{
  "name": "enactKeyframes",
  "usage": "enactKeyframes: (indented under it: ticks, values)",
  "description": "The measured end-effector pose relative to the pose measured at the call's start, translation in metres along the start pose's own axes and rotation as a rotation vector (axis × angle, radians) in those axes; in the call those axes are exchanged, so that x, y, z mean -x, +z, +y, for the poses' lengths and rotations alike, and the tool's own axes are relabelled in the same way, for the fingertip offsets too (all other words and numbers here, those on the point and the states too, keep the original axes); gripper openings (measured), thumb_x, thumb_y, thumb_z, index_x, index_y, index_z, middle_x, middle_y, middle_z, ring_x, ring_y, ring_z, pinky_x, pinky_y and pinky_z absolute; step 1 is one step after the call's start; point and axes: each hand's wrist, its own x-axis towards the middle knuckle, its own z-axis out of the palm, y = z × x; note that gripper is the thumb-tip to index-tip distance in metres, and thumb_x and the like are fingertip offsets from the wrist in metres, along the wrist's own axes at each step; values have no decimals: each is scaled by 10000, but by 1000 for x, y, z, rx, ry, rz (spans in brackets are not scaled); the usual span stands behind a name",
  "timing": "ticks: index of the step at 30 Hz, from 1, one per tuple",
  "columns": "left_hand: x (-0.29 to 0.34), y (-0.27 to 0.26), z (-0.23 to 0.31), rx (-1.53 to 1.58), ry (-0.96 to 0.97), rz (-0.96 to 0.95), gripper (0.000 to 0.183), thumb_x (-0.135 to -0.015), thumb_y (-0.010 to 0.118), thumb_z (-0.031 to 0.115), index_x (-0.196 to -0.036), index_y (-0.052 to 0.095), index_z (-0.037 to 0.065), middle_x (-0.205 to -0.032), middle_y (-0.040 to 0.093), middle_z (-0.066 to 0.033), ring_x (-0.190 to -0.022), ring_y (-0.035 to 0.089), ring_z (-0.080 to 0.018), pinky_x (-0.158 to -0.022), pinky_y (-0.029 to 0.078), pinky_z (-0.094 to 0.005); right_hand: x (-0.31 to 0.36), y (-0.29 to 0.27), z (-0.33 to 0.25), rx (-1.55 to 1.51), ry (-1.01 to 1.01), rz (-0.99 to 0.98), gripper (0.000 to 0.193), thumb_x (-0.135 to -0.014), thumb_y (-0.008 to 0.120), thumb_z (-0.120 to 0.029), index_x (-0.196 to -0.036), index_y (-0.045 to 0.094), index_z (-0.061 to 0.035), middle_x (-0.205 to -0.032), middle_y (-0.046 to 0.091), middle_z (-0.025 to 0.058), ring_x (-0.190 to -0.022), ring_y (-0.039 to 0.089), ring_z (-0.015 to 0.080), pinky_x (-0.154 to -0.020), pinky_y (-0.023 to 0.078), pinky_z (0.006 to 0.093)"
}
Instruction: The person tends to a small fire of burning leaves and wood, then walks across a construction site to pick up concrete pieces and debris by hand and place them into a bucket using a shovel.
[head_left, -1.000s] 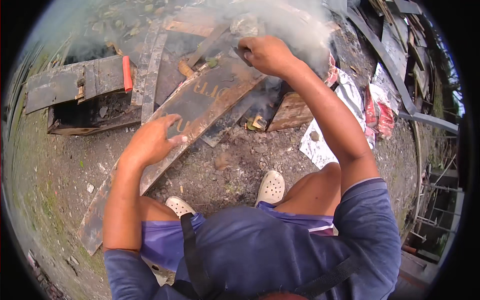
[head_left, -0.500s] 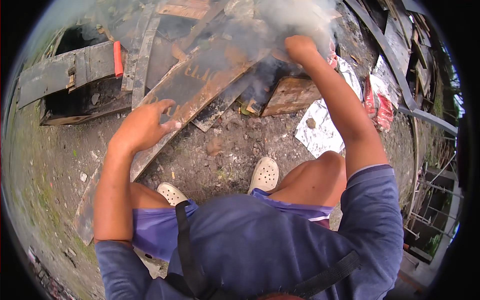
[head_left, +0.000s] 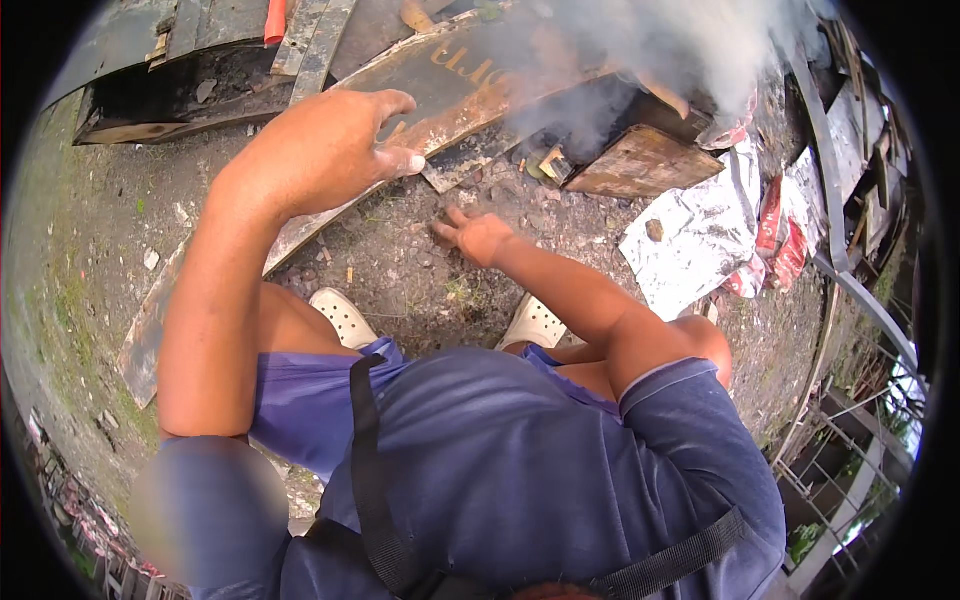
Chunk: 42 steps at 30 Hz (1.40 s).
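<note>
On the bare, stony ground (head_left: 395, 270), a big puff of grey smoke (head_left: 700, 55) hangs over the far side and hides part of the wood there. The long dark board (head_left: 425, 80) with painted letters lies slanting in front of the person, one end by the left arm and the other end in the smoke. It looks laid down in one long piece, so that much seems done, but I cannot tell how much is left to do. A dark, hollow wooden box (head_left: 150, 132) sits to the left. A shiny white sheet (head_left: 690, 235) is spread to the right, and a brown wood block (head_left: 645, 165) leans near it by the smoke. The left hand (head_left: 315, 150) is over the board, its grip wide, thumb and fingers well apart; I cannot tell if it touches the wood. The right hand (head_left: 475, 238) is low near the ground, its fingers spread and its grip loose, with nothing that I can see in it. A red tube (head_left: 275, 20) is at the top edge, beside thin planks (head_left: 320, 50). Smallest is a brown lump (head_left: 655, 230) on the sheet.
</note>
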Motion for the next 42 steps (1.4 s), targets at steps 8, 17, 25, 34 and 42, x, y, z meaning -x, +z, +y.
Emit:
enactKeyframes:
  ticks: [8,17,25,34,42]
  values:
    - [32,-7,-23,46,-131,-17,538,-845,715,263,-1315,566,48,-1145,658,-244,-1062,641,-385,-915,491,-432,-17,1,35,-454,724,20,349,-828,636,-173,-1147,584,-41,-1087,678,221,-1039,649,391,-871,518,477]
    - [28,-12,-20,79,-87,-43,545,-840,718,237,-1326,554,53,-1171,652,-236,-1069,643,-386,-913,493,-432,-62,44,62,-1142,1170,412,406,-785,733,-273,-1056,687,27,-1086,685,248,-1078,644,383,-923,495,414]
    - [39,-15,-31,69,-151,-52,541,-840,718,239,-1315,556,36,-1168,652,-236,-1053,642,-385,-905,496,-435,6,-6,72,-434,1185,93,391,-809,708,-326,-1074,709,-38,-1135,665,245,-1105,626,387,-943,489,439]
    - [28,-15,-19,76,-131,-50,552,-838,725,262,-1317,566,38,-1180,651,-238,-1056,640,-388,-921,490,-437,26,1,90,-398,874,112,390,-807,663,-321,-1145,678,-128,-1251,614,179,-1123,600,388,-951,477,451]
    - [-54,103,16,211,-8,-274,527,-867,694,288,-1305,576,20,-1117,685,-211,-1058,663,-331,-914,501,-408,-26,21,70,-1072,1272,581,656,-815,639,-330,-1364,462,-18,-1249,602,263,-1142,598,402,-980,473,456]
